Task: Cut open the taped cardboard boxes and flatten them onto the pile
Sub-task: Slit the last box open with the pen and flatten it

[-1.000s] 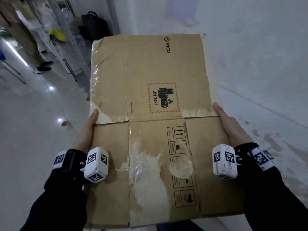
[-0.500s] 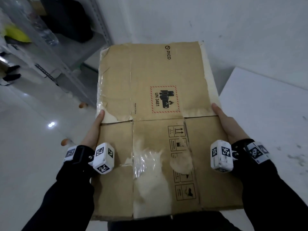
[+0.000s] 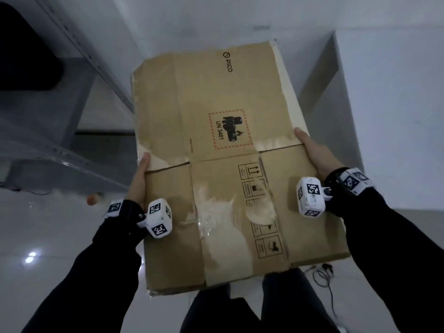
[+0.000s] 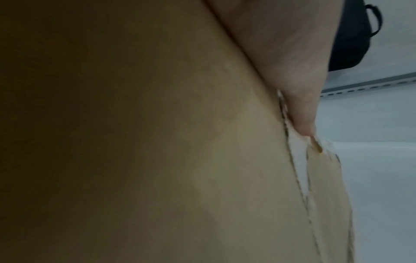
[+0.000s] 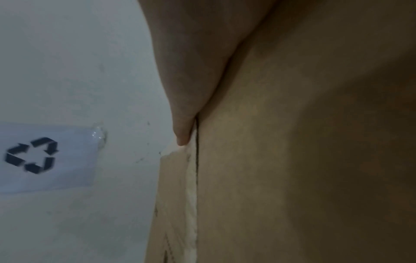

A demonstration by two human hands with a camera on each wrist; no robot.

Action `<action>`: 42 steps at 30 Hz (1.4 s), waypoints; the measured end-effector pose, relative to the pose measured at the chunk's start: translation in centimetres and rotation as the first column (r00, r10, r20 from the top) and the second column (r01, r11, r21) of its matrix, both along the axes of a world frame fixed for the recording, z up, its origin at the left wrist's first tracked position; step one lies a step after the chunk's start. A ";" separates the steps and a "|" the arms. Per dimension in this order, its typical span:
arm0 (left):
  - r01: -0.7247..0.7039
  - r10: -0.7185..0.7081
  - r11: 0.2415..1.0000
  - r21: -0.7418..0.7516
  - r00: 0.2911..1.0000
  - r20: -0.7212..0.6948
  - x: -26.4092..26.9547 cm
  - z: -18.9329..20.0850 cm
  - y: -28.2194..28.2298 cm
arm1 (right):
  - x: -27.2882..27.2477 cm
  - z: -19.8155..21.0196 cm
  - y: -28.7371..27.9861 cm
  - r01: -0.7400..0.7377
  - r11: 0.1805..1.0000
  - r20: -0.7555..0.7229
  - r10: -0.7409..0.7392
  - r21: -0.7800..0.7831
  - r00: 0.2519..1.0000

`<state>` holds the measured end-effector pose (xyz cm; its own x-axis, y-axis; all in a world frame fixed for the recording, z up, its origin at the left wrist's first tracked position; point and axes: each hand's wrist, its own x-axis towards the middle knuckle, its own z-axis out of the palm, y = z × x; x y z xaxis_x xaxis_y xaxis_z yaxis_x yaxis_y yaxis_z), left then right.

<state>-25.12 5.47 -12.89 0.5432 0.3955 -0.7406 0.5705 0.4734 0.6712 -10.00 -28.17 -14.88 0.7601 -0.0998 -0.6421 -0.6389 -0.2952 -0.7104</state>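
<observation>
A flattened brown cardboard box point(image 3: 216, 164) with torn tape patches and a red-framed UN 3481 label is held flat in front of me. My left hand point(image 3: 139, 179) grips its left edge at the fold line, thumb on top. On the opposite edge my right hand point(image 3: 314, 152) grips the same way. The fingers of both hands are hidden under the board. In the left wrist view the thumb point(image 4: 299, 106) lies along the box point(image 4: 157, 142). The right wrist view shows the thumb point(image 5: 191, 89) pressed on the box point(image 5: 292, 160) at the seam.
A grey metal shelf rack point(image 3: 72, 56) with a black bag point(image 3: 24, 56) stands at the left. A white block point(image 3: 396, 104) stands at the right, with a floor gap between them. A thin cable point(image 3: 324, 275) lies on the floor. A recycling sign point(image 5: 33, 154) is on the wall.
I have carried the box toward the gap between the shelf rack and the white block, and the view has tilted down. Both hands keep the same grip on the edges.
</observation>
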 end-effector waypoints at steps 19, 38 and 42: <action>0.364 -0.376 0.927 -0.093 0.899 -0.223 0.2 -43.0 10.1 | -10.0 -39.5 2.9 0.032 0.980 -0.254 -0.083 -0.197 0.964; 0.417 -0.402 0.883 0.214 0.909 -0.109 10.6 -72.4 13.0 | 1.2 -69.9 7.1 -0.107 0.963 -0.058 0.095 -0.249 0.994; 0.402 -0.385 0.878 0.261 0.916 -0.117 13.8 -73.2 14.7 | 4.7 -70.1 7.7 -0.069 0.953 0.049 0.087 -0.297 0.995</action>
